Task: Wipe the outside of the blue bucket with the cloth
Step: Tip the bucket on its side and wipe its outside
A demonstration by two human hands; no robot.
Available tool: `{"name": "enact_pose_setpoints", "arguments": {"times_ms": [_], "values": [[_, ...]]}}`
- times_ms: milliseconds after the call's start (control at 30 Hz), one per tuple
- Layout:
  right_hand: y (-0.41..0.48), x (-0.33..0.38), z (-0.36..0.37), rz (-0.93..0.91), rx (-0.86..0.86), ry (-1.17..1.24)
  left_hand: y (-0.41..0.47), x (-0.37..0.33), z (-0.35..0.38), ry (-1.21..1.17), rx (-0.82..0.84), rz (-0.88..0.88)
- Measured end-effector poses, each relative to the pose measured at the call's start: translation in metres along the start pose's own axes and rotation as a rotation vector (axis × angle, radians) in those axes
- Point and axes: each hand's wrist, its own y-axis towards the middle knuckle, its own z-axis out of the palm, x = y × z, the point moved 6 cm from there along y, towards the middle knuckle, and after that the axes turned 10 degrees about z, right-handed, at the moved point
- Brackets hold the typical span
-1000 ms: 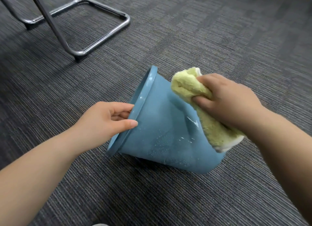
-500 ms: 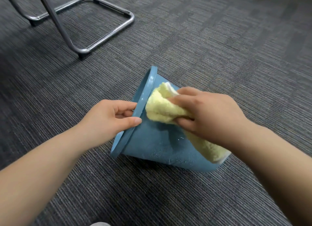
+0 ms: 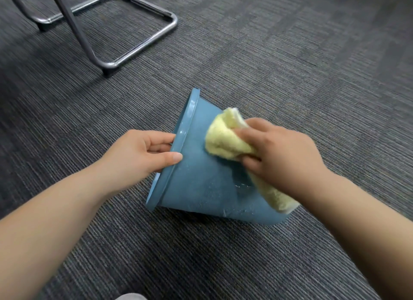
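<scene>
The blue bucket [image 3: 201, 187] lies on its side on the carpet, its open rim facing left and its base to the right. My left hand [image 3: 136, 154] grips the rim, thumb on the outer wall and fingers inside. My right hand [image 3: 281, 158] presses a bunched yellow cloth [image 3: 225, 140] against the upper outer wall, a little right of the rim. The cloth's tail hangs down under my wrist toward the bucket's base. Small water drops and a wet streak show on the wall below the cloth.
Grey striped carpet [image 3: 290, 64] covers the whole floor. A chrome tubular chair base [image 3: 154, 35] with a dark slanted leg stands at the far left. A bit of grey fabric [image 3: 130, 296] shows at the bottom edge.
My right hand swept the cloth from the bucket's mid wall leftward toward the rim, then drew back slightly to the right. My left hand kept its grip on the rim.
</scene>
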Motion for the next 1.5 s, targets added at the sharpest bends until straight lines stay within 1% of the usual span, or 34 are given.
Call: {"name": "enact_pose_setpoints", "arguments": {"times_ms": [67, 100, 200, 267, 367, 400, 500, 567, 633, 733, 800, 867, 1000, 1067, 1133, 1267, 1333, 1400, 1500], "values": [[0.002, -0.013, 0.001, 0.075, 0.005, -0.032, 0.0, 0.002, 0.001, -0.022, 0.004, -0.015], [0.0, -0.014, 0.002, 0.069, 0.003, -0.042, 0.0, 0.002, 0.001, -0.031, 0.008, -0.02], [-0.012, 0.001, 0.008, -0.049, -0.001, -0.019, 0.002, 0.004, -0.002, -0.024, -0.006, -0.023], [-0.021, 0.015, 0.01, -0.145, 0.033, 0.02, 0.002, 0.006, -0.005, -0.017, -0.028, -0.028], [-0.026, 0.019, 0.015, -0.2, 0.02, -0.003, 0.003, 0.007, -0.005, -0.032, -0.039, -0.033], [-0.022, 0.013, 0.018, -0.161, 0.024, 0.011, 0.002, 0.007, -0.005, -0.037, -0.047, -0.033], [-0.011, -0.022, 0.025, 0.074, 0.023, 0.012, 0.001, 0.01, -0.008, -0.056, -0.072, -0.049], [-0.008, -0.034, 0.025, 0.146, 0.027, -0.023, 0.001, 0.012, -0.009, -0.054, -0.079, -0.062], [-0.011, -0.03, 0.026, 0.121, 0.033, -0.033, 0.002, 0.012, -0.009, -0.051, -0.084, -0.062], [-0.02, -0.006, 0.032, -0.038, 0.087, 0.021, 0.003, 0.012, -0.011, -0.046, -0.104, -0.059], [-0.022, 0.0, 0.033, -0.095, 0.095, 0.041, 0.004, 0.012, -0.011, -0.047, -0.105, -0.058], [-0.018, -0.011, 0.032, -0.035, 0.085, 0.03, 0.005, 0.013, -0.011, -0.052, -0.101, -0.059], [-0.009, -0.052, 0.033, 0.186, 0.078, -0.022, 0.004, 0.017, -0.015, -0.046, -0.123, -0.078], [-0.008, -0.06, 0.033, 0.225, 0.075, -0.047, 0.004, 0.019, -0.016, -0.029, -0.127, -0.085], [-0.011, -0.058, 0.033, 0.193, 0.073, -0.069, 0.005, 0.018, -0.017, -0.02, -0.132, -0.082], [-0.021, -0.032, 0.035, 0.016, 0.1, -0.013, 0.006, 0.017, -0.017, -0.01, -0.14, -0.07], [-0.022, -0.029, 0.037, -0.002, 0.114, 0.007, 0.006, 0.019, -0.018, -0.012, -0.149, -0.076], [-0.019, -0.044, 0.038, 0.073, 0.109, -0.007, 0.005, 0.021, -0.02, -0.013, -0.158, -0.085], [-0.017, -0.082, 0.039, 0.276, 0.131, -0.043, 0.004, 0.025, -0.022, -0.015, -0.155, -0.1]]}}
